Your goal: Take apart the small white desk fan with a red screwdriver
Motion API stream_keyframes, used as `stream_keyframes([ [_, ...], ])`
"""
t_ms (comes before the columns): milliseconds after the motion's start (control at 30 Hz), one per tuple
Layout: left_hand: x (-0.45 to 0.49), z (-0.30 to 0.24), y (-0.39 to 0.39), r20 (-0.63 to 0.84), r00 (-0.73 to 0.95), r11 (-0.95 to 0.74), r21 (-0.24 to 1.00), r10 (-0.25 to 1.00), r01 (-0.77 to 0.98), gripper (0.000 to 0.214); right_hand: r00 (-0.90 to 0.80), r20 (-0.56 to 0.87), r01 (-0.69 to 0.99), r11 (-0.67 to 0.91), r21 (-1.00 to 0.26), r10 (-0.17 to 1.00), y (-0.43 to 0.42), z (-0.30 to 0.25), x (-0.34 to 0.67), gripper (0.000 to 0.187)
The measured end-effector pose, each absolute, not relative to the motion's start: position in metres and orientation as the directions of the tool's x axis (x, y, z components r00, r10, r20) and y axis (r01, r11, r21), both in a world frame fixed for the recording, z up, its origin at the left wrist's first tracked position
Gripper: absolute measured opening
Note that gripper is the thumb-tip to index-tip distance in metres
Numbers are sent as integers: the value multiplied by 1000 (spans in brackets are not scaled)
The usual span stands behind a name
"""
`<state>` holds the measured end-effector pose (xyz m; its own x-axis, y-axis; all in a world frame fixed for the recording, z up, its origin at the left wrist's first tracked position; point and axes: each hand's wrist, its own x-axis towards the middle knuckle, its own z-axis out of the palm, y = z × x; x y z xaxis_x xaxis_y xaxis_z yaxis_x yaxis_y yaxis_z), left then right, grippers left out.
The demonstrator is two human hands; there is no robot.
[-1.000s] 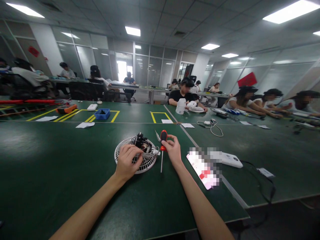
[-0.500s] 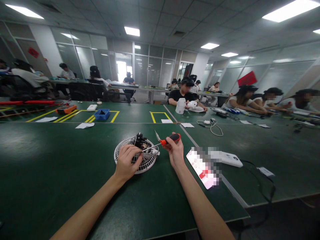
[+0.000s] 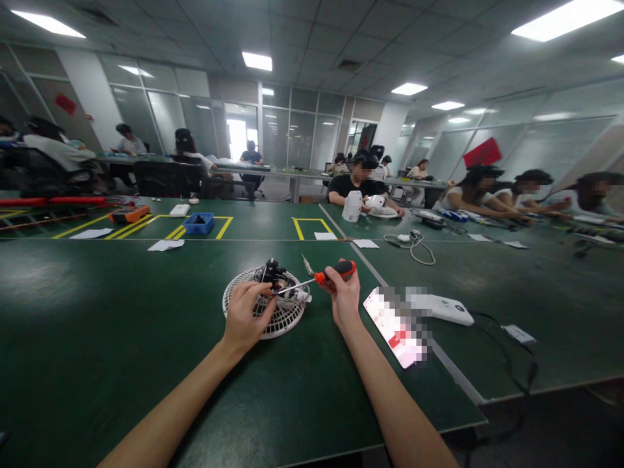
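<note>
My right hand [image 3: 345, 300] grips a screwdriver [image 3: 336, 272] with a black and red handle, its shaft slanting down to the left. The tip meets the fingertips of my left hand [image 3: 247, 317], which are pinched together over a fan part; whatever small thing they hold is hidden. That part is a round white fan grille [image 3: 285, 324] lying on the table, with a black motor assembly [image 3: 273, 273] and loose wires on top. Just beyond the shaft is a thin, pointed silver thing [image 3: 307, 265] whose kind I cannot make out.
On the green table [image 3: 97, 338], a lit phone [image 3: 390, 325] and a white device [image 3: 451, 311] with a dark cable lie right. Farther back are a blue bin [image 3: 199, 223], an orange tool [image 3: 129, 214], papers [image 3: 166, 245] and a white cable [image 3: 422, 247]. A person [image 3: 358, 182] sits opposite.
My right hand and the screwdriver have shifted slightly to the right. The fingers of my left hand have moved a little at the screwdriver tip. The grille stays in place.
</note>
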<state>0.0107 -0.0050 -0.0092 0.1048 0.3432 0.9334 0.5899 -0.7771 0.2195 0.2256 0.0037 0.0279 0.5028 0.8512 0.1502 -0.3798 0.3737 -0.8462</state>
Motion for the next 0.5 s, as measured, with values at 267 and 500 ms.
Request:
stream_keyframes([
  [267, 10, -8, -6, 940, 101, -776, 205, 325, 596, 35, 527, 151, -366, 384, -848, 836, 6, 26, 226, 62],
  [500, 10, -10, -4, 943, 104, -779, 195, 315, 595, 36, 543, 150, -356, 389, -850, 826, 6, 24, 227, 61],
])
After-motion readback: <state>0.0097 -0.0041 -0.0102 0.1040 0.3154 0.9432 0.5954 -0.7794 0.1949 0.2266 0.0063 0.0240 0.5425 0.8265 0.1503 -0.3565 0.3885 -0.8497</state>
